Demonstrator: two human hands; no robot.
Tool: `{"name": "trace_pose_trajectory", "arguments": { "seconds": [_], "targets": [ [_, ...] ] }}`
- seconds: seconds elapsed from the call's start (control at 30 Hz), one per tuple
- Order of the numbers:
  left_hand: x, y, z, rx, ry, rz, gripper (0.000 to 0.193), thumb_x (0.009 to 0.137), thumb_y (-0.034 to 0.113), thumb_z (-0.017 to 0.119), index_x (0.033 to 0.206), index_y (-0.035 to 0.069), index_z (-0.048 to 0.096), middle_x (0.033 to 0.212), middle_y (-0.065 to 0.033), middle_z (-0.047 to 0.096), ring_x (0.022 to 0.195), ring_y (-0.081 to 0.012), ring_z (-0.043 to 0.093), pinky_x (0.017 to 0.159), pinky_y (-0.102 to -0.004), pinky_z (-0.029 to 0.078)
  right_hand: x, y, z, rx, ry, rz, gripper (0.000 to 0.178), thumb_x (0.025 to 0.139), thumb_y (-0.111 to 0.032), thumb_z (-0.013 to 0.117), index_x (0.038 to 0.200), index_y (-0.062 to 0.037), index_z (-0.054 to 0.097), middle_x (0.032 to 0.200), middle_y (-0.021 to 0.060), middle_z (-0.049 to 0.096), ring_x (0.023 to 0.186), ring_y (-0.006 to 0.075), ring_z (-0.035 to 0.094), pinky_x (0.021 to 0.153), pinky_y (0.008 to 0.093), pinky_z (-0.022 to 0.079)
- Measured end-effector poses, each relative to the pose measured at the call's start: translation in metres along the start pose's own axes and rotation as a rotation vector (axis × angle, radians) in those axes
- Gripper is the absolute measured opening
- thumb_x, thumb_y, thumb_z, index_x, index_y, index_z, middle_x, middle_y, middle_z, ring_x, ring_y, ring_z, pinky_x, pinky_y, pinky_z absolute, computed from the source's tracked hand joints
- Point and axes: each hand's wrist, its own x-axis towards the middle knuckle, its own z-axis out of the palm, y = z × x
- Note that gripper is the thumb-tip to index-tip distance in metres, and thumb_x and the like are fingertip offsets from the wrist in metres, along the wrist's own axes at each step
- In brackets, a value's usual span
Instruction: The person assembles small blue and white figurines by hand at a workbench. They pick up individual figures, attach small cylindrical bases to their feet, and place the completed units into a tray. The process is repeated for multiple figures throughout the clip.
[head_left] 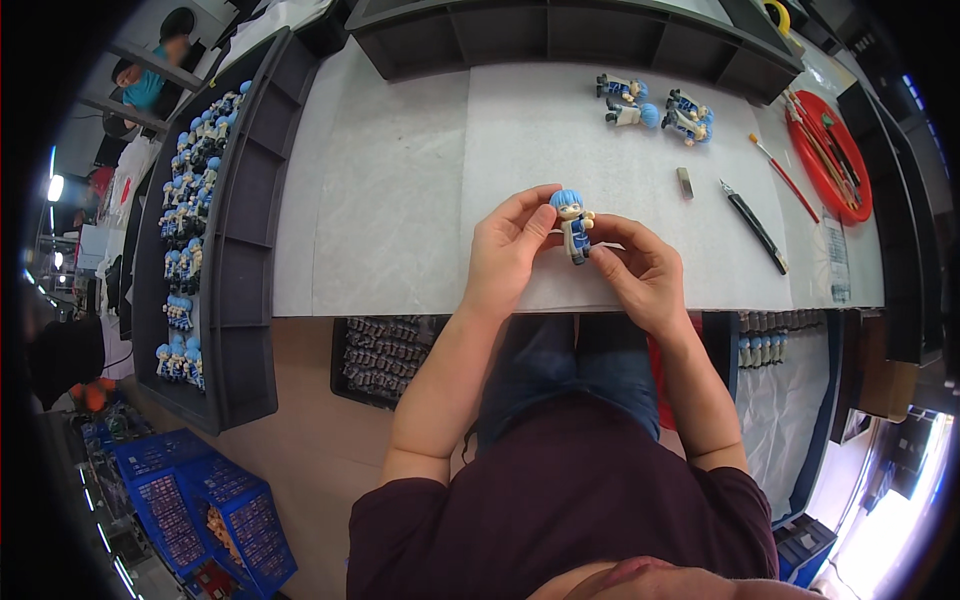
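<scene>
Between my two hands, just above the white table sheet, I hold a small blue-haired figurine [573, 226] upright, its front turned toward me. My left hand [515, 240] grips it at the head with thumb and fingers. Thumb and fingers of my right hand [642, 272] close on its lower body from the other side. Farther back on the sheet lie several more such figurines [630, 115]. Right of my hands are a small grey block [685, 182], a black craft knife [755, 228] and a red-handled brush [785, 178].
A dark tray [235, 250] with rows of figurines stands at the left. Another dark tray [580, 40] borders the back. At the right sits a red oval dish [860, 205] holding brushes. Blue crates [200, 495] stand at lower left; a person [150, 88] is far left.
</scene>
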Motion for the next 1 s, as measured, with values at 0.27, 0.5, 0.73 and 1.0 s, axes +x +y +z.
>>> {"name": "trace_pose_trajectory", "arguments": {
  "seconds": [0.27,0.5,0.73,1.0],
  "targets": [
    [0.000,0.001,0.001,0.009,0.033,0.023,0.022,0.091,0.008,0.048,0.110,-0.002,0.053,0.101,-0.0086,0.060,0.090,-0.0139,0.058,0.080,-0.0283,0.050,0.001,0.000,0.003,-0.106,0.004,0.049,0.050,0.076,-0.004,0.069,0.121,0.0006,0.047,0.103,0.0135,0.059,0.097,0.0180,0.058,0.085,0.0309,0.050],
    [0.000,0.001,0.002,0.027,0.040,0.012,0.022,0.092,0.007,0.047,0.111,-0.002,0.052,0.101,-0.0087,0.060,0.091,-0.0142,0.058,0.080,-0.0284,0.050,0.000,-0.003,0.003,-0.085,0.002,0.067,0.051,0.077,-0.005,0.069,0.122,-0.0005,0.045,0.101,0.0136,0.059,0.094,0.0175,0.059,0.083,0.0302,0.050],
    [0.000,0.001,0.001,0.038,0.012,0.008,0.024,0.092,0.009,0.048,0.113,0.000,0.052,0.108,-0.0116,0.060,0.095,-0.0155,0.058,0.083,-0.0308,0.048,-0.001,0.000,0.001,-0.055,0.018,0.038,0.050,0.078,-0.005,0.068,0.122,-0.0011,0.045,0.099,0.0107,0.056,0.093,0.0164,0.058,0.083,0.0297,0.050],
    [-0.002,-0.004,0.001,0.162,0.037,0.069,0.029,0.088,0.012,0.057,0.113,-0.002,0.056,0.097,-0.0078,0.063,0.090,-0.0118,0.058,0.077,-0.0250,0.047,-0.002,0.011,-0.001,-0.066,0.109,-0.096,0.056,0.070,0.011,0.065,0.121,-0.0028,0.047,0.102,0.0074,0.050,0.095,0.0150,0.054,0.078,0.0269,0.049]
  ]
}}
